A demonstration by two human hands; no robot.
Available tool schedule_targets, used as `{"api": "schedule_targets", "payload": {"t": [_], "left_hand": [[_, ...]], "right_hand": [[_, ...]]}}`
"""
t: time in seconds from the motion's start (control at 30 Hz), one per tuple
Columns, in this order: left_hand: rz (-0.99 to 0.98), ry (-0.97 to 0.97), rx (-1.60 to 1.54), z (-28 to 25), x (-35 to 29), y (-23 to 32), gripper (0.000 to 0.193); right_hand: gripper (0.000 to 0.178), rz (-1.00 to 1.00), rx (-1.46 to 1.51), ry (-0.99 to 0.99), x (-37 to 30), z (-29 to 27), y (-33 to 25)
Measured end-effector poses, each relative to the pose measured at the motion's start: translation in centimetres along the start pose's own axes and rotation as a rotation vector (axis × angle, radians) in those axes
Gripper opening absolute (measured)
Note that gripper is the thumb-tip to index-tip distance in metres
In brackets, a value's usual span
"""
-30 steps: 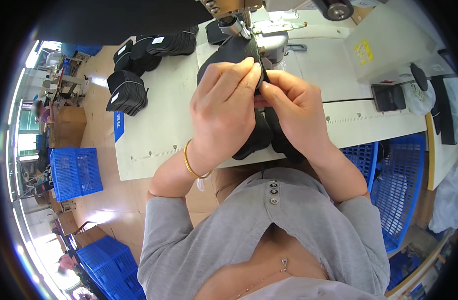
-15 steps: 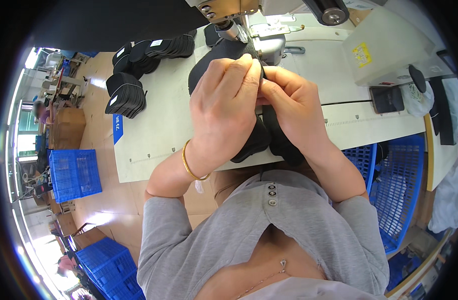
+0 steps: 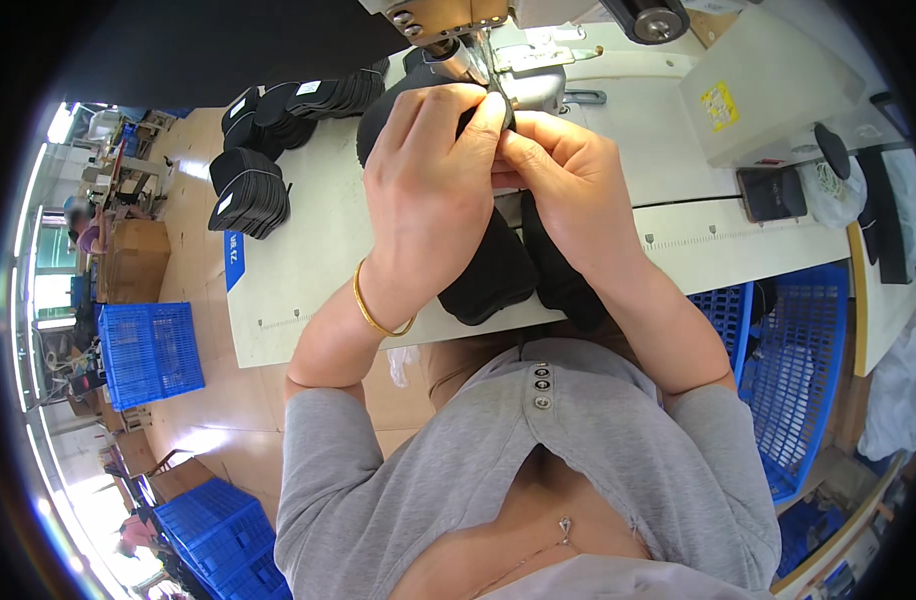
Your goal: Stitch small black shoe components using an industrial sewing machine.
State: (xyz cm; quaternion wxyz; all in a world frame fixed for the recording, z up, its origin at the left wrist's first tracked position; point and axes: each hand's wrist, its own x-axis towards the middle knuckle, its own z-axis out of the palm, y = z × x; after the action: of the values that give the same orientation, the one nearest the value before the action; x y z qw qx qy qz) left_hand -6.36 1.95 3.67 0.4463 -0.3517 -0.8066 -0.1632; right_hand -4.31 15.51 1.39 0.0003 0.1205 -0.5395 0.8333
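Observation:
Under the sewing machine head (image 3: 453,35), a black fabric piece (image 3: 377,118) lies with its edge by the presser foot. My left hand (image 3: 433,180) covers much of it, thumb and fingers pinching that edge. Close on its right, my right hand (image 3: 573,185) pinches the same edge with thumb and forefinger. The fingertips of both hands nearly touch. Two black piles of fabric pieces (image 3: 493,275) rest at the table's near edge, below my hands and partly hidden by them.
Tied stacks of black pieces (image 3: 250,192) stand on the white table (image 3: 308,270) at left. A phone (image 3: 772,194) and a plastic bag (image 3: 835,198) lie at right. Blue crates (image 3: 793,370) stand by my right side and on the floor at left.
Both hands have shifted slightly left and away from me with the fabric edge. More of the black pile at the near edge shows below my left hand.

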Motion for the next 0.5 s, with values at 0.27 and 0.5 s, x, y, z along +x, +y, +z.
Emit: {"api": "schedule_targets", "payload": {"t": [0.27,0.5], "left_hand": [[0.029,0.084,-0.010,0.2,-1.2,0.3,0.029],[0.056,0.072,-0.016,-0.2,-1.0,0.0,0.033]], "right_hand": [[0.022,-0.038,0.004,0.038,-1.1,0.3,0.3],[0.024,-0.023,0.062,0.046,-1.7,1.2,0.1]]}}
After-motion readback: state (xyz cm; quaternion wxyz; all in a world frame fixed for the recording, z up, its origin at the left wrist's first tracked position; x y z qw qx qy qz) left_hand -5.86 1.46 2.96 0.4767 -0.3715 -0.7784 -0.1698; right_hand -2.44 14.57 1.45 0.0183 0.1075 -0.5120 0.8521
